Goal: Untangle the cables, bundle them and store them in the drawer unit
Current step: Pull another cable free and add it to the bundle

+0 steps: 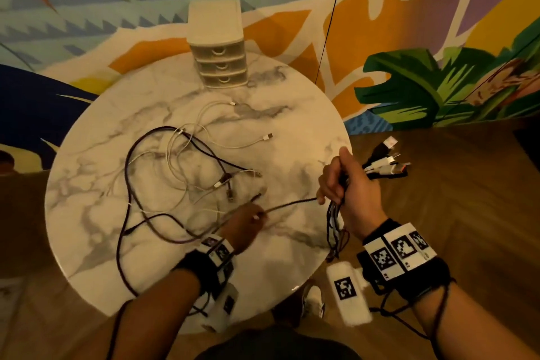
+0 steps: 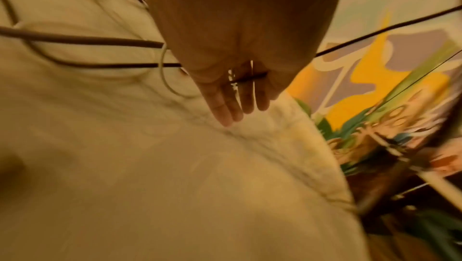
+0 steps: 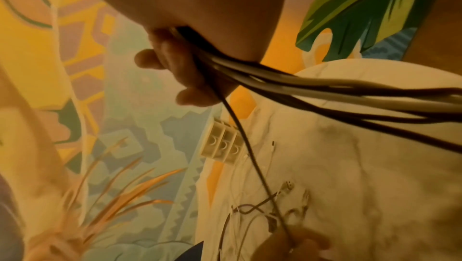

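The dark cable (image 1: 289, 205) runs taut between both hands above the marble table (image 1: 306, 131), its tail still threaded through the tangle of cables (image 1: 181, 172) lying mid-table. To do this well, feed it slowly so no white loop drags along, and lift rather than yank at crossings. The right hand (image 1: 347, 187), raised at the table's right edge, is fisted round gathered loops (image 1: 336, 228). The left hand (image 1: 248, 221), low over the table, seems to run the cable between its fingers, though blur hides the grip. The drawer unit (image 1: 219, 47) stands shut at the far edge.
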`<state>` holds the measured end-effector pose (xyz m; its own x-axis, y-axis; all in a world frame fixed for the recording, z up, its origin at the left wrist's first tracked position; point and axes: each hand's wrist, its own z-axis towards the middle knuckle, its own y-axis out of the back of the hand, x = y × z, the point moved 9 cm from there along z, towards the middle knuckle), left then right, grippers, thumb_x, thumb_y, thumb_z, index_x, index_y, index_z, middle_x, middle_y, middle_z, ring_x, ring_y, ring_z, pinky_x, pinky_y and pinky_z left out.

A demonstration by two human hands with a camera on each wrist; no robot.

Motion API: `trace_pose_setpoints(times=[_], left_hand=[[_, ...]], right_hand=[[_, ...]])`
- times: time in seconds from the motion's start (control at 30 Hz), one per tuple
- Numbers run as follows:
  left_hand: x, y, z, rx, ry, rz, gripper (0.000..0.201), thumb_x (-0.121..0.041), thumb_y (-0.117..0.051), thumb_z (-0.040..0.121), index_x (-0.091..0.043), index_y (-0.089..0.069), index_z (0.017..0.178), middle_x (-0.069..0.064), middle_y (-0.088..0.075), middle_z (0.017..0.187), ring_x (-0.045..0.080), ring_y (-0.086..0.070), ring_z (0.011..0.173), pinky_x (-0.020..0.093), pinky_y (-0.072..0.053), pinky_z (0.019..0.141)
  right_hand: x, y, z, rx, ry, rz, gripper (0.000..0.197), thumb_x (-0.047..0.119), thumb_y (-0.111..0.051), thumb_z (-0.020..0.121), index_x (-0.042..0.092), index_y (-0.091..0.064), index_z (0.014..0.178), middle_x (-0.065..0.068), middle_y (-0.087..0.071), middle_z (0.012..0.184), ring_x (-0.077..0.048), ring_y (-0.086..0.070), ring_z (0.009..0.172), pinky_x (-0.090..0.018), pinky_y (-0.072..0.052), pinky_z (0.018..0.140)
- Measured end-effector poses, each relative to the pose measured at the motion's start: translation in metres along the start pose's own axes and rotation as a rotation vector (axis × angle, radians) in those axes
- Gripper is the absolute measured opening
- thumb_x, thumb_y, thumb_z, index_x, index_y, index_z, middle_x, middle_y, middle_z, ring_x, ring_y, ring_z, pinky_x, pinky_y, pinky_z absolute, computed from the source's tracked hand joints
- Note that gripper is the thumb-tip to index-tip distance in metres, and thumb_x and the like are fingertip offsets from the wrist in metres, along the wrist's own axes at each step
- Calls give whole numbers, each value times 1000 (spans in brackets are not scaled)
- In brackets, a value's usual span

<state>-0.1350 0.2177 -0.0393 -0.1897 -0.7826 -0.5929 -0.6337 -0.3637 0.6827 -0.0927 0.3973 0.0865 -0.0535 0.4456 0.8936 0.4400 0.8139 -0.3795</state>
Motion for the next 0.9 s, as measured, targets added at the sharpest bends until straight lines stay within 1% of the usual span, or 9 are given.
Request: trace_pose_setpoints(times=[0.13, 0.2, 0.33, 0.43, 0.57, 0.67, 0.77, 0.83, 0.9], left_hand=[[5, 99, 16, -439, -54, -50, 14, -12, -55, 92, -7, -66, 98, 10, -63, 94, 25, -60, 80, 26, -47, 71], [-6, 124, 18, -526, -116, -86, 12, -9, -54, 91, -5, -64, 96, 9, -58, 95, 23, -58, 79, 22, -43, 68], [8, 97, 25, -329, -56, 57, 13, -12, -54, 92, -8, -64, 98, 11, -60, 99, 24, -58, 83, 34, -48, 78], [4, 123, 21, -490, -5, -63, 13, -12, -54, 91, -10, -63, 100, 13, -64, 99, 29, -61, 83, 33, -48, 75], [-58, 149, 8, -658, -156, 37, 12, -14, -56, 90, -9, -65, 95, 9, -66, 94, 25, -60, 82, 26, -41, 72], [-107, 135, -11, -650, -314, 109, 8, -15, -57, 89, -11, -64, 92, 5, -63, 88, 21, -56, 71, 25, -38, 64], [-141, 97, -33, -566, -475, 222, 8, -12, -59, 88, -10, -63, 94, 3, -60, 88, 19, -56, 59, 24, -38, 47], [-144, 69, -42, -496, -485, 229, 9, -12, -57, 89, -11, -61, 97, 1, -60, 94, 16, -54, 54, 21, -36, 42], [-127, 50, -40, -433, -390, 174, 9, -15, -52, 92, -13, -57, 100, 0, -58, 102, 17, -56, 59, 29, -47, 49]], right_hand=[[13, 27, 4, -79, 67, 16, 56, 31, -32, 100, 9, -35, 48, 3, -25, 38, -14, -23, 37, -23, -31, 42], [21, 36, 5, -112, 130, -10, 59, 31, -29, 102, 15, -37, 45, 4, -26, 39, -14, -24, 38, -21, -32, 44], [39, 48, 4, -164, 232, -157, 58, 42, -31, 99, 20, -35, 45, 7, -30, 42, -15, -32, 41, -28, -36, 53], [45, 53, -1, -202, 273, -424, 59, 55, -34, 95, 20, -35, 46, 4, -34, 44, -25, -38, 47, -37, -36, 61], [21, 34, -3, -93, 119, -747, 57, 45, -35, 98, 17, -44, 49, -3, -41, 52, -7, -40, 44, -16, -34, 49], [-9, 0, 0, 89, 2, -722, 47, 34, -39, 99, 20, -62, 61, 9, -52, 55, -2, -43, 48, -18, -35, 56], [-22, -19, 8, 143, -61, -721, 44, 44, -37, 97, 21, -60, 68, 7, -48, 51, -10, -42, 48, -30, -37, 57], [-25, -17, 15, 111, -103, -664, 43, 43, -40, 97, 14, -66, 79, 4, -46, 52, -8, -40, 45, -25, -34, 54], [-26, -15, 20, 114, -101, -658, 34, 34, -43, 98, 12, -67, 87, 3, -43, 52, -6, -38, 45, -22, -33, 52]])
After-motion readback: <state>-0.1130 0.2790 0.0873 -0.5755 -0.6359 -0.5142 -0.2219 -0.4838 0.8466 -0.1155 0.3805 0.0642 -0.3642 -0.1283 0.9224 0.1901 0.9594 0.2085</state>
